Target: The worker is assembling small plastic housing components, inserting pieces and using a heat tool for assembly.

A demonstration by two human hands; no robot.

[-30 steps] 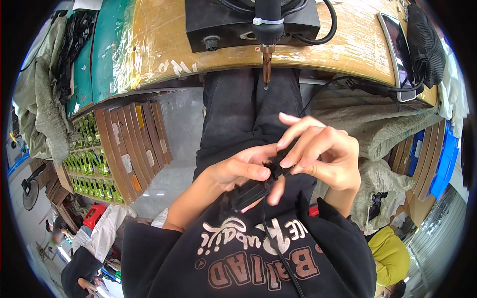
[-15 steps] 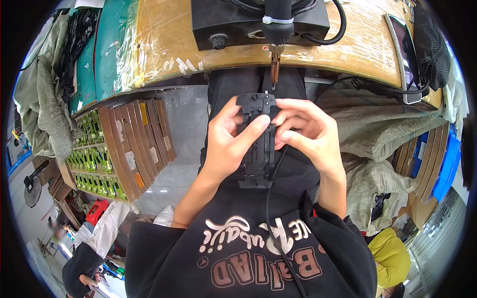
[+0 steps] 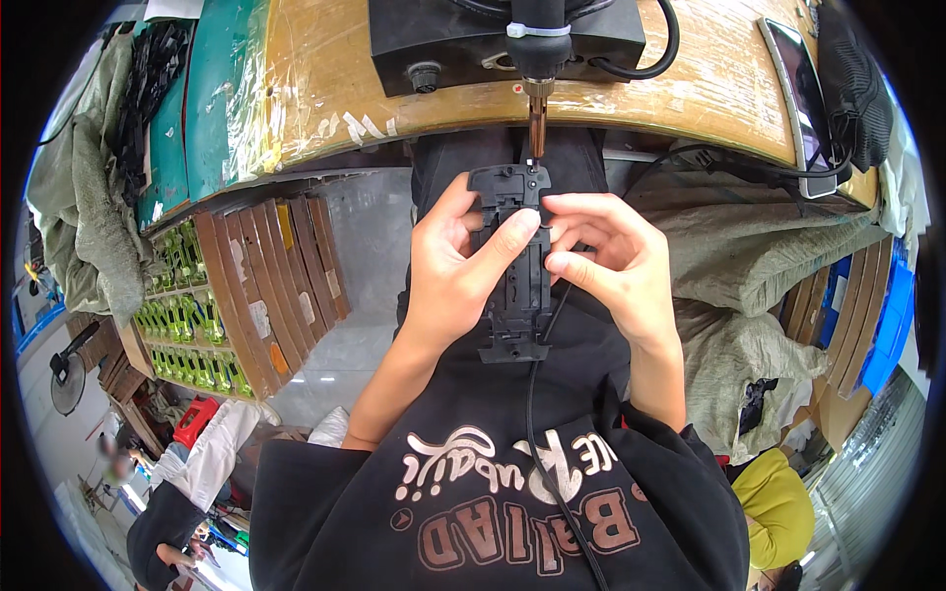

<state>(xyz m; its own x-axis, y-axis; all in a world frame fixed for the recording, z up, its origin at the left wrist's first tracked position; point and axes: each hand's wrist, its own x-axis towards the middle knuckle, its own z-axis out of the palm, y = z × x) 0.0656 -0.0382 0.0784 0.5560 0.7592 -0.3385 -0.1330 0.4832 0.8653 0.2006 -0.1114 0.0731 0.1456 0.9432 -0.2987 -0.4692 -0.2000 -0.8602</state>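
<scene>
A long black moulded plastic part is held over my lap, its far end just under a pointed tool. My left hand grips its left side, thumb lying across the top face. On the right edge my right hand has its fingers bent against the part; what lies between thumb and fingertips is partly hidden. The tool has a black body with a white cable tie and a copper-coloured tip pointing down. Its tip meets or nearly meets a small peg at the part's far right corner; contact I cannot tell.
A black box with a knob stands on the wooden table, and a phone lies at right. A black cable runs down my front. Stacked trays of green pieces stand at left; grey cloth hangs at right.
Both hands have moved the plastic part slightly away from me, bringing its far corner up to the tool's tip. The box and tool appear shifted slightly left and up in the picture.
</scene>
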